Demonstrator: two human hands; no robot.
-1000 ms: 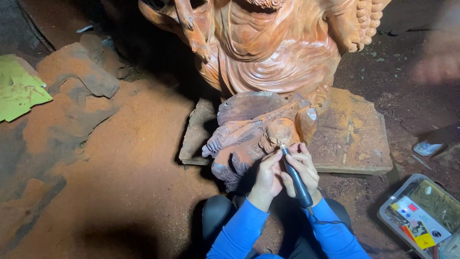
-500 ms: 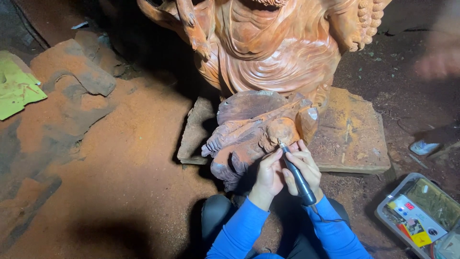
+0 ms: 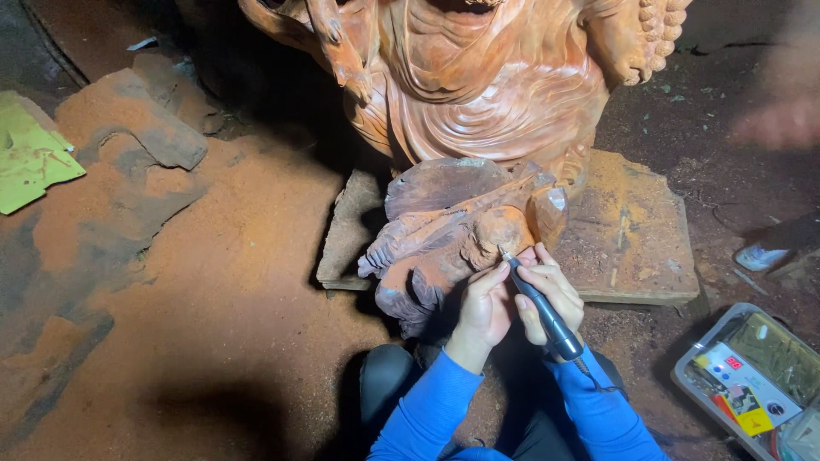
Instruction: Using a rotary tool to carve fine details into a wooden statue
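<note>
Head view: reddish-brown, rough-carved wooden figure (image 3: 453,239) with a dusty, grooved surface.

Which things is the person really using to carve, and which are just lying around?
In use:
- small wooden carving, steadied by the left hand
- black rotary tool, held in the right hand, tip at the carving

Just lying about:
- big wooden statue behind
- flat wooden slab
- green sheet
- plastic tray holding a control box
- reddish sawdust on the floor
</note>
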